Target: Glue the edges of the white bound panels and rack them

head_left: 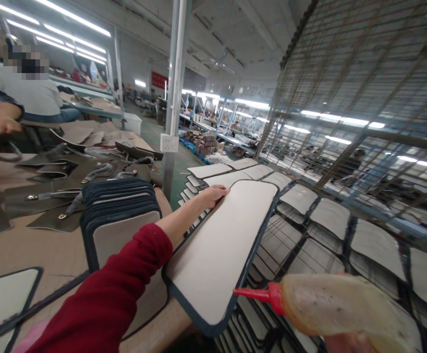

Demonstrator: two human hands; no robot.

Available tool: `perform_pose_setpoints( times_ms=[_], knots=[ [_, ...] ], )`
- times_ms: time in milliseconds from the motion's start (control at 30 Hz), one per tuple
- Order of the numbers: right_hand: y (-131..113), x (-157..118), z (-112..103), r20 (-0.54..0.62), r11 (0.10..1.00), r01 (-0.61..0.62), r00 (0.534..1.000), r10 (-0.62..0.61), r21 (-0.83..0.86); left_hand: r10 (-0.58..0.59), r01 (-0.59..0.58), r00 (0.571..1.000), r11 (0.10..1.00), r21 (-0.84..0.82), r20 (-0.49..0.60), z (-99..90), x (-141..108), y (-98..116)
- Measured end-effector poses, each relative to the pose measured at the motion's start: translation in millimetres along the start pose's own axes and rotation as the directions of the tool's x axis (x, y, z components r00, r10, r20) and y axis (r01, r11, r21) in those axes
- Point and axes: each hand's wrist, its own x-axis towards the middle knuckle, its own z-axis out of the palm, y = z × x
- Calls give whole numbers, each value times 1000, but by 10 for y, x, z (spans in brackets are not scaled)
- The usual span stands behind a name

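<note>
My left hand (217,194), at the end of a red sleeve, pinches the upper left edge of a long white panel (224,250) with a dark blue border. The panel slants from the middle down toward the front. At the lower right my right hand (347,342) is mostly hidden under a yellowish squeeze bottle (331,301), which it holds. The bottle's red nozzle points left, its tip at the panel's right border. Left of the panel stands a stack of similar dark-edged panels (119,211).
Wire racks (290,260) bearing many white panels fill the right side, with a tilted wire grid (364,88) above. Dark pieces with buckles (51,196) cover the table (59,245) at left. Another person's hand (5,117) shows at far left. A metal post (172,88) rises behind the stack.
</note>
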Motion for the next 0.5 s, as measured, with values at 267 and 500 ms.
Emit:
perform_pose_setpoints(
  times_ms=[267, 500],
  knots=[
    [-376, -262, 518, -227, 944, -230, 931, 285, 238, -5, 5, 999, 1000, -7, -33, -20, 66, 19],
    [-476, -241, 639, -226, 960, -234, 937, 265, 153, -9, 9, 999, 1000, -15, -44, -42, 111, 28]
  ],
)
